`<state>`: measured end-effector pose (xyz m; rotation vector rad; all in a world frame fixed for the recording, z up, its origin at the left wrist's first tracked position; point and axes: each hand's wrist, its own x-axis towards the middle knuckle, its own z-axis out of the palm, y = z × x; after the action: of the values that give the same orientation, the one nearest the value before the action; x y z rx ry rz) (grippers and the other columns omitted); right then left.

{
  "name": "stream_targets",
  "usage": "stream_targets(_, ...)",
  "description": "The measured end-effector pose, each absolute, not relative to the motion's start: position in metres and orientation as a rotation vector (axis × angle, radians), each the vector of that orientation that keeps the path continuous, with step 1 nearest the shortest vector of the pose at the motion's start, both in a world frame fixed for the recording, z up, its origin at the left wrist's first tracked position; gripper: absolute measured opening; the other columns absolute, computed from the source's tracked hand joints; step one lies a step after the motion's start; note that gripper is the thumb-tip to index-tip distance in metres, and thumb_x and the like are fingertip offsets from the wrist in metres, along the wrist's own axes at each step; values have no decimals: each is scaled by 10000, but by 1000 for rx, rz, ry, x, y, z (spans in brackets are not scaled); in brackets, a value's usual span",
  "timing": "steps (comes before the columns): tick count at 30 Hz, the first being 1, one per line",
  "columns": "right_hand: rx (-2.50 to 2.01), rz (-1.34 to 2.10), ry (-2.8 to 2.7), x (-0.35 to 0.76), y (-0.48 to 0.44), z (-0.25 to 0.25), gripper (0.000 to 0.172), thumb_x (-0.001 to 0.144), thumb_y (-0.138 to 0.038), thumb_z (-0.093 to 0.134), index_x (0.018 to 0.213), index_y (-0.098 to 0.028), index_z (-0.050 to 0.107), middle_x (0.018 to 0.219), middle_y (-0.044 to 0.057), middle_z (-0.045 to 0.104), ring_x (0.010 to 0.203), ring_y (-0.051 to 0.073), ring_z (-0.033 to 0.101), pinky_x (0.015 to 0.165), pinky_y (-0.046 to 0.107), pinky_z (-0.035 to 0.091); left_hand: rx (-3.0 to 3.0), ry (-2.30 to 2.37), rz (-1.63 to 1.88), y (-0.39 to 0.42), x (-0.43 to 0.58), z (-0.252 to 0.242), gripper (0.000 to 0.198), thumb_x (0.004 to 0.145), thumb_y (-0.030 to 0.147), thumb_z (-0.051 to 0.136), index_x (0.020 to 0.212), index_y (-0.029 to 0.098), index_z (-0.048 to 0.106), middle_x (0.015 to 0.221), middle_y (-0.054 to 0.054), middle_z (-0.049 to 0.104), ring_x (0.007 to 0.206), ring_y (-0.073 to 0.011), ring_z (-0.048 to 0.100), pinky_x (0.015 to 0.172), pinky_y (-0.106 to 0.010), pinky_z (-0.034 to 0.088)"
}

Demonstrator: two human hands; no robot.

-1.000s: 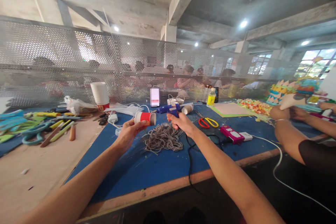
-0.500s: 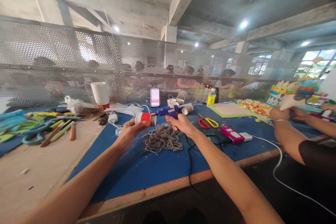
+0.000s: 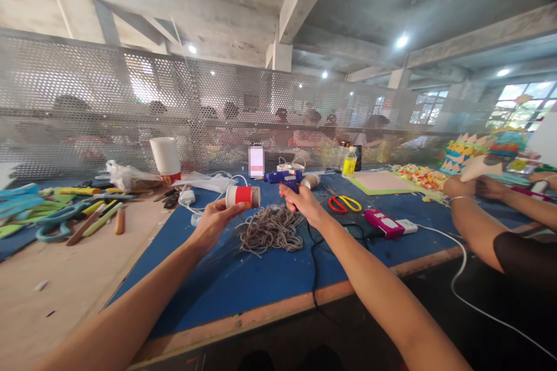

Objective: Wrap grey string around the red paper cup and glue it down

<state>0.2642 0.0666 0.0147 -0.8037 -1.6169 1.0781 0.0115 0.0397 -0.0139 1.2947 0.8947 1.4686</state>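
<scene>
My left hand [image 3: 215, 219] grips a white and red paper cup [image 3: 243, 196] tipped on its side, with grey-brown cord around one end. In my right hand [image 3: 304, 200] is a blue hot glue gun [image 3: 284, 177], held by its handle. Its nozzle points left, above and just apart from the cup. Below the two hands lies a loose heap of grey cord [image 3: 272, 230] on the blue mat [image 3: 243, 290]. Behind the gun sits a brown cardboard roll [image 3: 311, 181].
Red and yellow scissors [image 3: 344, 203] and a magenta power strip [image 3: 383, 223] lie right. A yellow bottle [image 3: 349, 162], a phone [image 3: 256, 162] and stacked cups [image 3: 166, 157] stand behind. Tools such as teal scissors [image 3: 61, 221] are left. A co-worker's arms [image 3: 474, 214] reach in at right.
The glue gun has risen and moved right, so its nozzle is away from the cup's corded end. The cup has stayed nearly in place, shifting slightly.
</scene>
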Motion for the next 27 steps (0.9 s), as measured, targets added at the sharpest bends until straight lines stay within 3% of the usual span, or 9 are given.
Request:
stream_targets(14,-767,1209,-1715,265,61,19,489,833,-651,676,838,-168,601,563,-86,383,463,64,387,474,225,312,1247,903,1492,36,13,-9,361,620,381,915,891,163,819,938,-111,797,919,-262,713,921,-367,525)
stream_targets(27,-792,1077,-1651,266,69,13,477,855,-645,648,852,-170,600,560,-83,408,461,68,418,488,226,343,1339,927,1460,35,12,-11,315,677,372,879,915,174,823,920,-91,797,886,-244,699,906,-361,511)
